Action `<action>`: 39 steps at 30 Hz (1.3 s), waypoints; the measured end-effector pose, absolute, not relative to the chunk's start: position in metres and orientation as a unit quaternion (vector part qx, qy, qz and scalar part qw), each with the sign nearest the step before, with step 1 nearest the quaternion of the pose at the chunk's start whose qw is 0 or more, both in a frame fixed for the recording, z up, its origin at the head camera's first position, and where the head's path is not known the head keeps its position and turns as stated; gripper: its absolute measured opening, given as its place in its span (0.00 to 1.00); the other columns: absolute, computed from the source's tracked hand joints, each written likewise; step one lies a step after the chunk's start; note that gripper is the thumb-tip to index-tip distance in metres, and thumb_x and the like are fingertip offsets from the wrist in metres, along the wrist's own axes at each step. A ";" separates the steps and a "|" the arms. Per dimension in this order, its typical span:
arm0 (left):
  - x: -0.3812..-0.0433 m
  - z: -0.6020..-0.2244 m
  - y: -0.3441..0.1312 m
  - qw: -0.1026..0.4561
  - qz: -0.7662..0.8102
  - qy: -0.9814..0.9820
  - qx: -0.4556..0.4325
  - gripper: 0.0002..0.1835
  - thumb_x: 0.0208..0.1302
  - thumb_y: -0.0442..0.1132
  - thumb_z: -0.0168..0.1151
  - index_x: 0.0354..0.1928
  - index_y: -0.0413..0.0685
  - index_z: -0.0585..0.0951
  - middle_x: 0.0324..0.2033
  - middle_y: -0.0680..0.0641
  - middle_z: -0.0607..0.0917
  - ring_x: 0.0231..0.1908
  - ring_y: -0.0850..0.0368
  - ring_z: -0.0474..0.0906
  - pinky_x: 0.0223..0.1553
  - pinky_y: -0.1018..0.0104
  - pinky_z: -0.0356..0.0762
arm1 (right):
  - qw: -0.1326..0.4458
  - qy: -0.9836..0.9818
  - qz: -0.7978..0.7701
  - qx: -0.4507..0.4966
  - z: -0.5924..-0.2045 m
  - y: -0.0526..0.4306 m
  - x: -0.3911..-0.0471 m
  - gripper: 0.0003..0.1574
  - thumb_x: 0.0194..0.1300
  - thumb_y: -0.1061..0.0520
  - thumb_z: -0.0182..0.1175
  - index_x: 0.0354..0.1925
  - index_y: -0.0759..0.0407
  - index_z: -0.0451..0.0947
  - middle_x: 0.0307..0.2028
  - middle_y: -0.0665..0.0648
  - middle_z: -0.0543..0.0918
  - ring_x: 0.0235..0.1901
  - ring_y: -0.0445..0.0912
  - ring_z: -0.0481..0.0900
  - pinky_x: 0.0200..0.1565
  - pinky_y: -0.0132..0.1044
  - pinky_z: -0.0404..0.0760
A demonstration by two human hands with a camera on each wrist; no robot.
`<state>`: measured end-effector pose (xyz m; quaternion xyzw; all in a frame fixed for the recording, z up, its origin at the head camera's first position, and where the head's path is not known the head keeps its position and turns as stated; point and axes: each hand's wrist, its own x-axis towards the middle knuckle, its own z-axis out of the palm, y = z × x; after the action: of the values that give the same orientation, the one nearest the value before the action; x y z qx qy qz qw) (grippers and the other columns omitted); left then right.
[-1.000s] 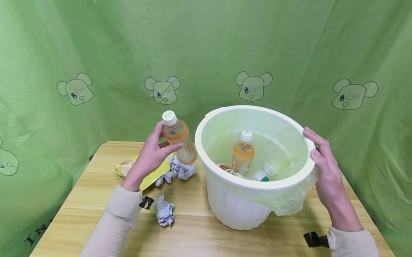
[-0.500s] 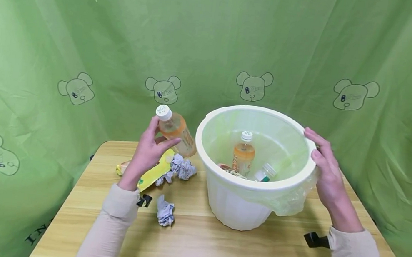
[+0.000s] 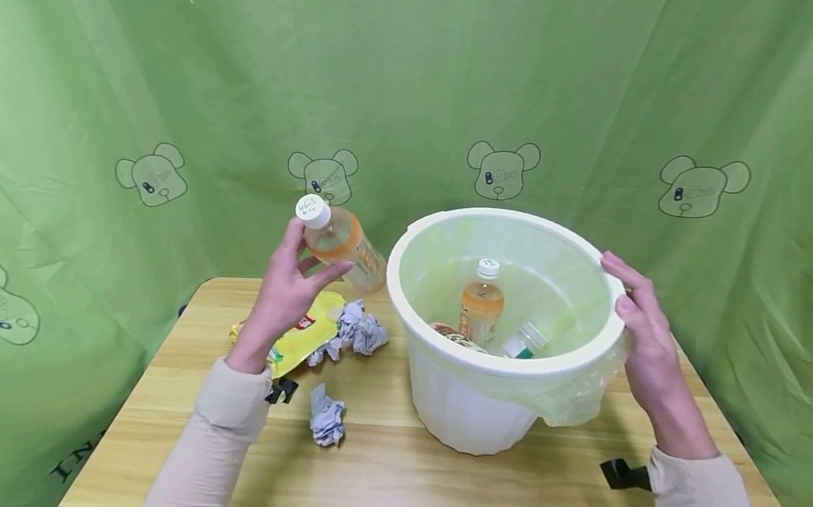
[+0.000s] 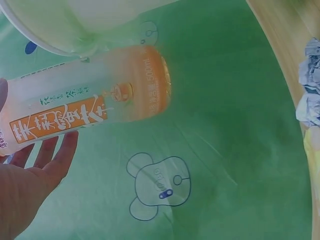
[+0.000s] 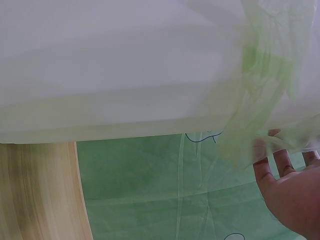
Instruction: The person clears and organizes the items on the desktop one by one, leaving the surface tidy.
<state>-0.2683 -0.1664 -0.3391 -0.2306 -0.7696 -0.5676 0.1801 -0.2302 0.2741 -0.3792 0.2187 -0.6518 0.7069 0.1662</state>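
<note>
My left hand [image 3: 287, 286] holds a clear plastic drink bottle [image 3: 349, 249] with an orange band and a white cap, tilted in the air just left of the bin. In the left wrist view, the bottle [image 4: 85, 97] shows an orange label, with the fingers around its cap end. A white trash bin [image 3: 457, 412] lined with a thin light green bag stands on the table. My right hand [image 3: 642, 336] grips its right rim, thumb and fingers over the edge. Within the bin are a second orange-banded bottle [image 3: 481, 307] and a small clear container [image 3: 525, 342].
Crumpled paper [image 3: 366, 333] and a yellow snack wrapper [image 3: 312, 334] lie under and beside the left forearm. Another paper ball [image 3: 326, 417] sits nearer on the wooden table [image 3: 381, 490]. Behind the table hangs a green curtain [image 3: 410, 80] with bear-head prints.
My left hand has moved left and up with the bottle, away from the bin, uncovering more of the yellow wrapper. The right hand and bin have stayed in place.
</note>
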 end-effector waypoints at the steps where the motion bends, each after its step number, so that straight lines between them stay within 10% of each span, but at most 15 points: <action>1: -0.268 -0.338 -0.166 0.184 -0.566 -0.769 -0.232 0.40 0.64 0.34 0.72 0.75 0.51 0.63 0.69 0.44 0.74 0.70 0.48 0.71 0.70 0.48 0.76 | 0.166 -0.651 0.707 0.219 -0.379 0.274 -0.230 0.30 0.80 0.61 0.41 0.76 0.63 0.62 0.77 0.53 0.62 0.77 0.49 0.53 0.65 0.21 0.70; 39: -0.266 -0.290 -0.161 0.280 -0.555 -0.726 -0.293 0.46 0.58 0.24 0.72 0.77 0.47 0.62 0.67 0.44 0.77 0.67 0.50 0.75 0.69 0.54 0.77 | 0.169 -0.650 0.706 0.225 -0.381 0.275 -0.231 0.30 0.80 0.61 0.42 0.76 0.63 0.62 0.77 0.53 0.62 0.77 0.49 0.53 0.65 0.22 0.69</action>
<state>-0.2655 -0.1612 -0.2903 -0.2932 -0.7262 -0.5550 0.2804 -0.2314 0.2747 -0.3807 0.2250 -0.6500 0.7059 0.1692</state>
